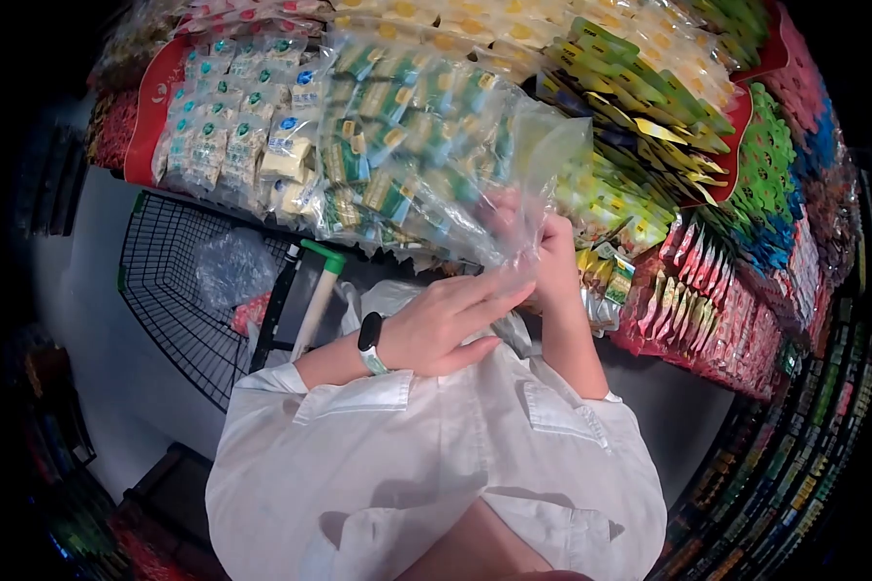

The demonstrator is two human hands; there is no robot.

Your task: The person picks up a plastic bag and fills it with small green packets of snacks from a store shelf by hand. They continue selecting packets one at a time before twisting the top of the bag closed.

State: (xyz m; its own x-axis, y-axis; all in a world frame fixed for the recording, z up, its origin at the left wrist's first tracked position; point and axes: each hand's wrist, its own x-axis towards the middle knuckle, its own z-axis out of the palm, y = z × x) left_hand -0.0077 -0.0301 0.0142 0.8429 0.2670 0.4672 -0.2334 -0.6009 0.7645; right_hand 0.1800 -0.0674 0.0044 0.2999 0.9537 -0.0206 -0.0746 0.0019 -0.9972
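Observation:
A large clear plastic bag (436, 194) spreads over the display in front of me, with several green, white and blue packets (388, 194) showing through it. My right hand (543, 254) is closed on the gathered end of the bag, its fingers partly behind the wrinkled plastic. From the left, my left hand (441, 324) reaches across with fingers stretched out and thumb apart. Its fingertips lie against the plastic just beside my right hand. A dark fitness band (369, 332) sits on my left wrist.
A shopping cart (179, 281) stands at the left, holding a crumpled clear plastic bag (234, 269) and something red. White packets (228, 126) fill the display's left side. Yellow-green pouches (639, 107) and red packs (693, 290) stand at the right.

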